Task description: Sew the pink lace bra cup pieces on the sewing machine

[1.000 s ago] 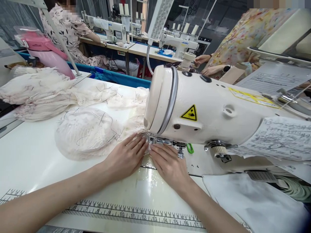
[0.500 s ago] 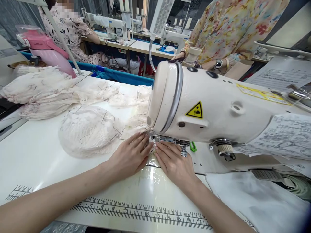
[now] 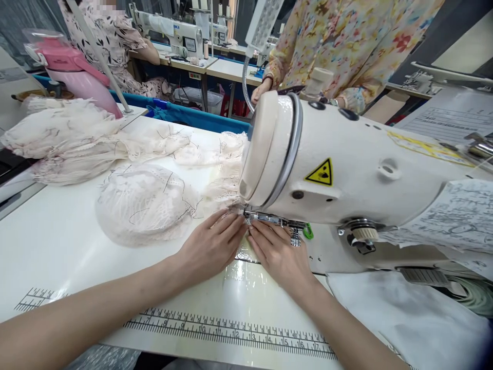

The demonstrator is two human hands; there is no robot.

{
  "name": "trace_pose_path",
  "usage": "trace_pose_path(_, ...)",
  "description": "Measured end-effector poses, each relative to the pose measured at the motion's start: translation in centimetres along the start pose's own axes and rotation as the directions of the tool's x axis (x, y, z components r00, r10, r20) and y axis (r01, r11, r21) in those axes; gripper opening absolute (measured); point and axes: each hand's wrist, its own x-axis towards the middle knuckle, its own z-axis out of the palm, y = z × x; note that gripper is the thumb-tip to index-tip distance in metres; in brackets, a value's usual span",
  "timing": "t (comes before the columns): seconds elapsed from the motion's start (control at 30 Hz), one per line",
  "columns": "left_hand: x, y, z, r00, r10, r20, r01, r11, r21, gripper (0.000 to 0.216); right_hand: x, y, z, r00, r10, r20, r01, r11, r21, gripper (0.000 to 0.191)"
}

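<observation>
A gathered, cream lace fabric (image 3: 221,192) runs under the head of a white sewing machine (image 3: 346,154). Beside the presser foot, my left hand (image 3: 213,241) is closed on the lace from the left, its fingers bent over the edge. From the right, my right hand (image 3: 283,254) has its fingers pressed together, tips on a small bit of lace by the needle. The metal attachment (image 3: 269,218) partly covers these fingers. What lies beneath both palms is hidden. A rounded sheer lace piece (image 3: 144,205) rests left of my left hand.
More cream lace (image 3: 73,139) is heaped at the far left, near a pink bottle (image 3: 73,77). A printed ruler (image 3: 231,331) crosses the table's front. White cloth (image 3: 404,318) lies at right. Two other people are behind the machine, one in a floral top (image 3: 346,46).
Less of the lace strip shows between my fingertips, and my hands have come slightly nearer the presser foot. The view has shifted a little. The floral-sleeved person's hand has come into sight behind the machine.
</observation>
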Motion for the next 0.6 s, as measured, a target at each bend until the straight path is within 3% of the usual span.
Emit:
trace_pose_path(0.33,-0.47,-0.15,0.39,0.999,-0.023,-0.036,0.022,0.999,-0.035,0.036,-0.18,-0.41,0.27,0.997,0.050,0.052,-0.054,0.994,0.097,0.019)
trace_pose_path(0.6,-0.16,-0.36,0.20,0.999,-0.045,0.001,0.045,0.997,-0.063,0.039,-0.30,-0.61,0.66,0.994,0.071,0.081,-0.075,0.996,0.051,0.026)
